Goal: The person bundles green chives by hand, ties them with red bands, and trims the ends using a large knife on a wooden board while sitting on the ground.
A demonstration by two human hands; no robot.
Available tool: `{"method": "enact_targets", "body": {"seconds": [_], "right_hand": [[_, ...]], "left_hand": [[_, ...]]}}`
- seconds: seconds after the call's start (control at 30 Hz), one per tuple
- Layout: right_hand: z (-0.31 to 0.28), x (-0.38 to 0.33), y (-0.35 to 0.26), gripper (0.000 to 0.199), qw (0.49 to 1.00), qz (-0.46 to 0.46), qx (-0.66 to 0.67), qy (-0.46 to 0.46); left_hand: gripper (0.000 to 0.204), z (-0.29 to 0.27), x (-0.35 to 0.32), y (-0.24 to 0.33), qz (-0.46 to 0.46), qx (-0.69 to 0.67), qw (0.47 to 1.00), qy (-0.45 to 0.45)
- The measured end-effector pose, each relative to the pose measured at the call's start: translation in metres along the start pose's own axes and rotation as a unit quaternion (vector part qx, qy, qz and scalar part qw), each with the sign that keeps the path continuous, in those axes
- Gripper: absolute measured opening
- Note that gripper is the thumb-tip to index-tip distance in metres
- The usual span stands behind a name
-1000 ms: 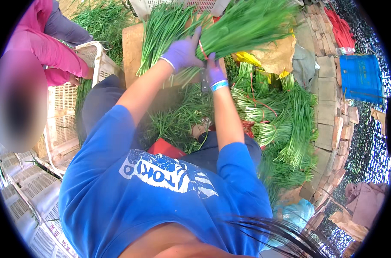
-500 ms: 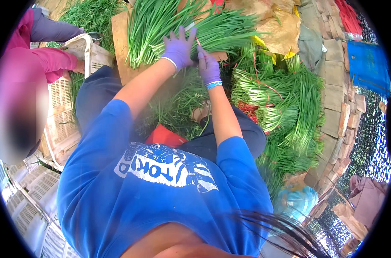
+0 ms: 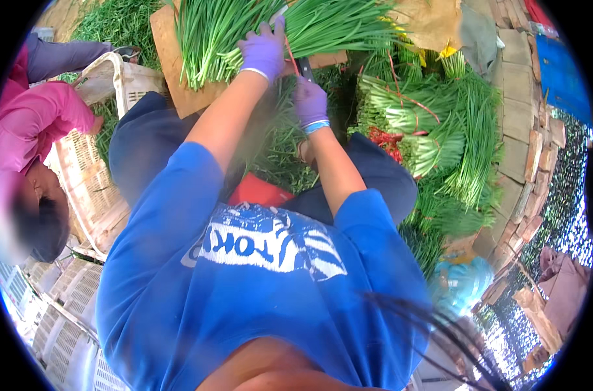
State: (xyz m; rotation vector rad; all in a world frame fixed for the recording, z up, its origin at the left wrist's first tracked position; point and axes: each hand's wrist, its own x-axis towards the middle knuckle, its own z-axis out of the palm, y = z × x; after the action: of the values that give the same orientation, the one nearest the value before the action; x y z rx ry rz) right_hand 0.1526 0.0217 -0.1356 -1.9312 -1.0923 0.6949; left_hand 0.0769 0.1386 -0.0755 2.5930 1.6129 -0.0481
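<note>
My left hand (image 3: 264,53), in a purple glove, lies over a bunch of long green chives (image 3: 335,27), its fingers apart on the stems. A thin red tie (image 3: 290,53) hangs beside that hand. Nearer to me and to the right, my right hand (image 3: 309,103), also gloved in purple, is closed on what looks like a knife (image 3: 305,69), its dark blade pointing away. More loose chives (image 3: 211,39) lie on the brown board (image 3: 164,49) under the bunch. The underside of my left hand is hidden.
Tied chive bundles (image 3: 400,104) are piled at my right, by a brick edging (image 3: 537,159). Cut greens (image 3: 277,153) cover the ground between my legs. At left, a co-worker in a pink sleeve (image 3: 58,114) leans by a white plastic crate (image 3: 88,169).
The whole view has shifted slightly. My right hand has drawn back from the bunch, and the dark blade now shows. My left hand remains on the chives, its fingers less widely spread.
</note>
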Motion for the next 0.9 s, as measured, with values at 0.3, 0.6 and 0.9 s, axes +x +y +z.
{"method": "enact_targets", "body": {"seconds": [0.3,0.6,0.9], "right_hand": [[0.009,-0.005,-0.034,0.044,0.961,0.122,0.242,0.05],[0.031,0.004,0.007,0.044,0.982,0.168,-0.085,0.003],[-0.05,-0.023,-0.021,0.031,0.863,0.107,0.435,0.235]], "left_hand": [[0.096,-0.015,0.013,-0.003,-0.025,-0.007,0.996,-0.083],[0.092,-0.005,0.015,0.006,-0.024,0.006,0.996,-0.091],[0.062,-0.051,0.021,-0.052,-0.039,-0.627,0.727,-0.277]]}}
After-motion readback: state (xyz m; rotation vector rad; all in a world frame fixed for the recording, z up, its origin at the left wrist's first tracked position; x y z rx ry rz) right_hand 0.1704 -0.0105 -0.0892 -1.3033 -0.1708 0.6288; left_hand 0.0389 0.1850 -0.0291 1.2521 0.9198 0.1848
